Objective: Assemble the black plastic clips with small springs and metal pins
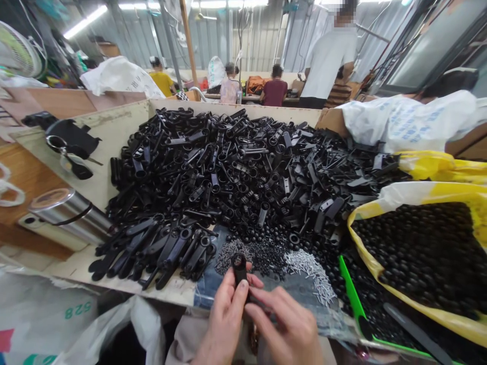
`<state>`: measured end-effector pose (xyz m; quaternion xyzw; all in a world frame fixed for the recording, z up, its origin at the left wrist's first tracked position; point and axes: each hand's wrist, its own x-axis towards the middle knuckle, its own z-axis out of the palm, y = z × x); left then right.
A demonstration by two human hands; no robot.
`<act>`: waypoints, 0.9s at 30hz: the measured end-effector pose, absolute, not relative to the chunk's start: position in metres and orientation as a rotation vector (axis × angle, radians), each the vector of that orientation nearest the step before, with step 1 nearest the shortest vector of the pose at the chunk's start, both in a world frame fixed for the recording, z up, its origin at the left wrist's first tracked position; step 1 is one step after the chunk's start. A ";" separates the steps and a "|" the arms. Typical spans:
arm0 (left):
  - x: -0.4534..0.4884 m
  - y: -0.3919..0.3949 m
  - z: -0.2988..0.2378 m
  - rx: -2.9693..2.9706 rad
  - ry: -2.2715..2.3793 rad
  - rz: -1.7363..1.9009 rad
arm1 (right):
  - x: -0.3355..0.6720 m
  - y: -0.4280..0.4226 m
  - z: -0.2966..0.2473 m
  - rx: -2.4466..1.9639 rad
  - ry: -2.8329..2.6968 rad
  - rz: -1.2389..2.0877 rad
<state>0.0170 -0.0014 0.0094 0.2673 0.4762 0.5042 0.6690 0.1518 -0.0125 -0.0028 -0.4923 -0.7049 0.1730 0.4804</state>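
My left hand grips a black plastic arm-shaped part with a round ring at its upper end, the thumb pressed on its face. My right hand is closed at the lower end of the same part, thumb and index finger on it; what else those fingers may hold is hidden. Just beyond my hands, a blue denim cloth carries small grey pieces, small black pieces and silver pins. Left of the cloth lies a row of similar black parts.
A large heap of black parts fills the tray behind. At left are a steel flask and keys. At right, a yellow bag of black balls stands by a green-edged tray. Several people sit or stand at the back.
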 end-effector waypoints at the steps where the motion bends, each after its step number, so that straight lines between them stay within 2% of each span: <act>1: 0.014 -0.002 0.007 0.660 1.064 1.077 | 0.156 -0.009 0.002 -1.275 -1.644 0.540; 3: 0.009 -0.003 0.003 0.772 0.998 0.941 | 0.163 0.000 0.010 -1.357 -1.517 0.794; 7: 0.001 -0.003 0.002 0.936 0.947 0.780 | 0.167 0.015 0.011 -1.230 -1.437 1.266; 17: -0.004 -0.011 0.008 1.356 1.334 1.026 | 0.149 0.005 0.000 -1.270 -1.305 1.238; 23: -0.004 -0.008 0.007 1.171 1.178 1.008 | 0.146 -0.003 -0.020 -1.296 -1.227 1.115; 27: -0.020 -0.008 0.016 1.400 1.103 1.081 | 0.157 0.002 -0.033 -1.232 -1.261 1.235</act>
